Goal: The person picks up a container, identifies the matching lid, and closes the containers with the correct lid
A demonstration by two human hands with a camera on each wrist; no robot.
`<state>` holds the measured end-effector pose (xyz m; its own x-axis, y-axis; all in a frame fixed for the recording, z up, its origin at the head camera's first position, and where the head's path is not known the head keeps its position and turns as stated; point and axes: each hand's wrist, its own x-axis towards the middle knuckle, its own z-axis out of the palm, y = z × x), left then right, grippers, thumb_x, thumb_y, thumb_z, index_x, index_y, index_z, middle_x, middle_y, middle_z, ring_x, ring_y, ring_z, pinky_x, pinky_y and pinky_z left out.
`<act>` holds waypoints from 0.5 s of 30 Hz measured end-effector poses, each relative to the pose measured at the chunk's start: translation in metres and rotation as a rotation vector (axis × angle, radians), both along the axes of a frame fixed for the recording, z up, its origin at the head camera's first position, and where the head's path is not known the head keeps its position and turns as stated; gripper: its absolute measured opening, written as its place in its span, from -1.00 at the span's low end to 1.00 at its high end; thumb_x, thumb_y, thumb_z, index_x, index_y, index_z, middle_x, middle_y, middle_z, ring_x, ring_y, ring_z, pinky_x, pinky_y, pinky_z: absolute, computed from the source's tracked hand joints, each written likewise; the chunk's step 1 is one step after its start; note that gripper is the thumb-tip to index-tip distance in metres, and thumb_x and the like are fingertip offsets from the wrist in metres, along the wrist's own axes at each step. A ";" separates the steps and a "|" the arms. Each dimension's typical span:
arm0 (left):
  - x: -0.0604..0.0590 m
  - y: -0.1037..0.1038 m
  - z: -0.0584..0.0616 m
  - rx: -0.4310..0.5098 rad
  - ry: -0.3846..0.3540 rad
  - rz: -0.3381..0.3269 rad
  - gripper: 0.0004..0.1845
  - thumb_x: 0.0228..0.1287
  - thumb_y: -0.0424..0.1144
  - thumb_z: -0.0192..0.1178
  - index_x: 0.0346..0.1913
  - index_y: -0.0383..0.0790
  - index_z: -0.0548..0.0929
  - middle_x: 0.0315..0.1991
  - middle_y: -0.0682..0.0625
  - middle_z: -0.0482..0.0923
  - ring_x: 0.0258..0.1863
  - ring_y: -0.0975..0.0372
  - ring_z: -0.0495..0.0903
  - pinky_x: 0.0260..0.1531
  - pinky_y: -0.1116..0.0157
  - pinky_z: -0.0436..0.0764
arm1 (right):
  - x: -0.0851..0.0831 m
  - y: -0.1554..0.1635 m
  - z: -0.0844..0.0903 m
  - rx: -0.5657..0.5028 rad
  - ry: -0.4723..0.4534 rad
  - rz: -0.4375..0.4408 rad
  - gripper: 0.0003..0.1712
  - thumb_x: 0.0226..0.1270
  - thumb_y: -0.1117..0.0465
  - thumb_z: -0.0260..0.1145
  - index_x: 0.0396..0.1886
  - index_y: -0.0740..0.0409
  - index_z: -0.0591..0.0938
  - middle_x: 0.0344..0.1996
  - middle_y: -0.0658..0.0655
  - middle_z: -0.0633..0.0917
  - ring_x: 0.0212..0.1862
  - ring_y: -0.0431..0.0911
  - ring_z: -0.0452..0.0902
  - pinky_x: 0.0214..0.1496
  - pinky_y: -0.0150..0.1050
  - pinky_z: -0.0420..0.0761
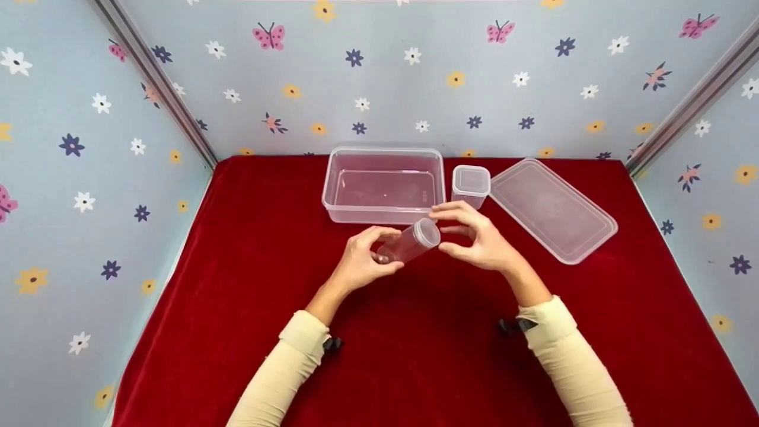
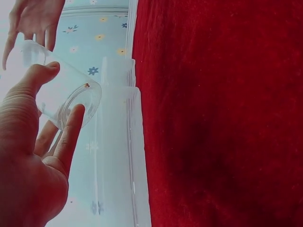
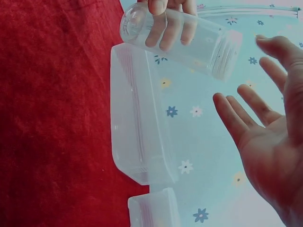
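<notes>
A clear plastic jar [image 1: 409,244] with a round lid [image 1: 427,232] is held tilted above the cloth, its lid end toward the right. My left hand [image 1: 366,256] grips it around the lower part, thumb on one side and fingers on the other, as the left wrist view also shows. Close by the lid, my right hand [image 1: 479,240] is spread with its fingers apart. In the right wrist view a gap shows between the jar [image 3: 189,42] and the fingertips [image 3: 218,98] of that hand.
Behind the jar stands an uncovered clear rectangular container [image 1: 385,216]. A small lidded square container [image 1: 471,181] is at its right, and a large flat translucent lid [image 1: 554,210] lies farther right. Red cloth [image 1: 249,332] covers the table, with patterned walls [image 1: 385,77] around it.
</notes>
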<state>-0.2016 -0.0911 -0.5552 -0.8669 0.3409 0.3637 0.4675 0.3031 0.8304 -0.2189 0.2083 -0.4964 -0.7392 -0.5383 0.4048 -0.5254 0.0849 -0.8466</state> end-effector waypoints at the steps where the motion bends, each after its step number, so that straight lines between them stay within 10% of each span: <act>1: 0.001 0.000 0.001 -0.008 0.011 0.000 -0.39 0.10 -0.38 0.73 0.25 -0.29 0.77 0.14 -0.20 0.83 0.15 -0.01 0.81 -0.13 0.06 0.92 | 0.000 -0.001 0.001 0.007 0.005 0.018 -0.35 0.30 0.60 0.52 0.41 0.38 0.69 0.45 0.49 0.57 0.49 -0.23 0.57 0.47 -0.24 0.76; 11: 0.002 0.004 0.001 -0.083 0.115 -0.006 -0.39 0.09 -0.33 0.74 0.24 -0.27 0.79 0.10 -0.17 0.84 0.05 0.03 0.82 -0.07 0.21 0.85 | -0.001 -0.004 -0.003 0.113 0.169 0.042 -0.53 0.30 0.52 0.52 0.19 0.19 0.86 0.29 0.47 0.72 0.38 0.26 0.65 0.44 -0.48 0.64; 15: 0.002 0.004 0.001 -0.096 0.118 -0.003 -0.39 0.08 -0.32 0.74 0.24 -0.27 0.79 0.11 -0.17 0.84 0.06 0.04 0.81 0.03 0.18 0.83 | 0.001 -0.005 -0.001 0.122 0.115 0.024 -0.56 0.32 0.49 0.54 0.18 0.20 0.86 0.27 0.45 0.72 0.36 0.02 0.69 0.42 -0.30 0.76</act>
